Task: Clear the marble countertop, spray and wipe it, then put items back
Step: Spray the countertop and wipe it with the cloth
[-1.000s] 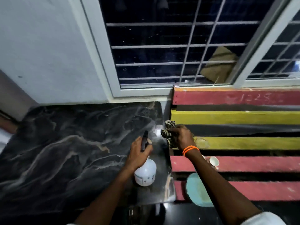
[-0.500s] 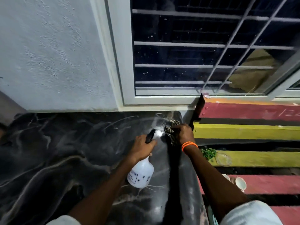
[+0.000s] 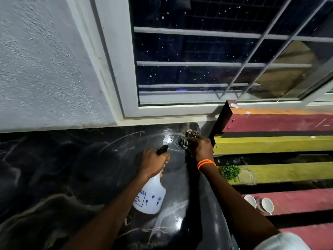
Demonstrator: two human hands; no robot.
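The dark marble desk [image 3: 54,177] lay bare on the left. The left hand [image 3: 153,164] held a clenched grip around the neck of a white spray bottle [image 3: 150,197] above the desk. Just right, the right hand [image 3: 201,147] clutched a patterned cloth [image 3: 186,138] against the desk's wet far corner, below the window [image 3: 198,56].

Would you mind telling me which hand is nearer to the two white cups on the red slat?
Right. The right hand, holding the cloth, is up-left of the cups; the left hand grips the spray bottle farther left.
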